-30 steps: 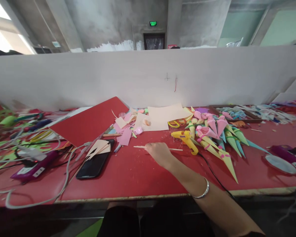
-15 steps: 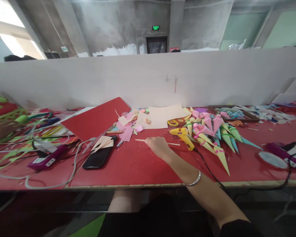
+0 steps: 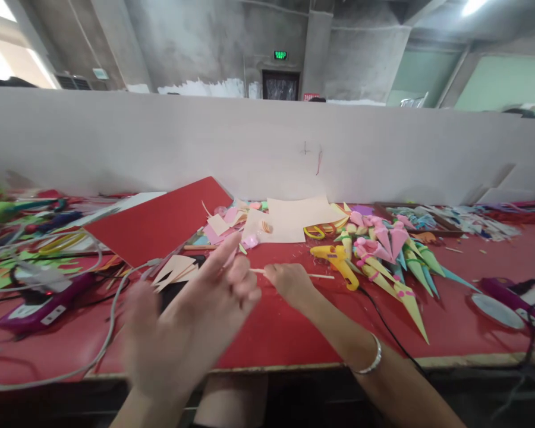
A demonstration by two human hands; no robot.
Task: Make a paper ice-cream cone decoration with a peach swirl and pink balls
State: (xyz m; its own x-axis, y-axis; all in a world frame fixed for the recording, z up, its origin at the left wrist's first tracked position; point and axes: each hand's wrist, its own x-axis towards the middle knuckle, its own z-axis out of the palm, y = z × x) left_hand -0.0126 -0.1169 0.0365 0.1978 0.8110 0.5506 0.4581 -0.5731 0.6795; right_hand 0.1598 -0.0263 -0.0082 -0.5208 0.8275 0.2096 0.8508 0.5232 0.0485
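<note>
My right hand point(image 3: 290, 284) is closed around a thin pale stick point(image 3: 323, 276), just above the red tabletop point(image 3: 289, 339). Both ends of the stick show past the fist. Raised in the foreground is my left hand point(image 3: 189, 327), slightly blurred, its thumb and index finger spread and the other fingers loosely bent; I see nothing in it. It partly covers a black phone point(image 3: 172, 295) with cream paper pieces point(image 3: 177, 272) on top. Right of the stick lies a yellow glue gun point(image 3: 337, 261), its nozzle pointing left.
Pastel paper cones point(image 3: 390, 246) are heaped beyond the glue gun. Cream paper sheets point(image 3: 294, 217) and pink scraps lie at the back, and a red board point(image 3: 160, 223) leans at the left. Purple power strips point(image 3: 49, 309) with cables flank the work area.
My left hand has come into view at the lower left, over the phone. My right hand still grips the stick. The view has shifted, and the co-worker's hand at far left is gone.
</note>
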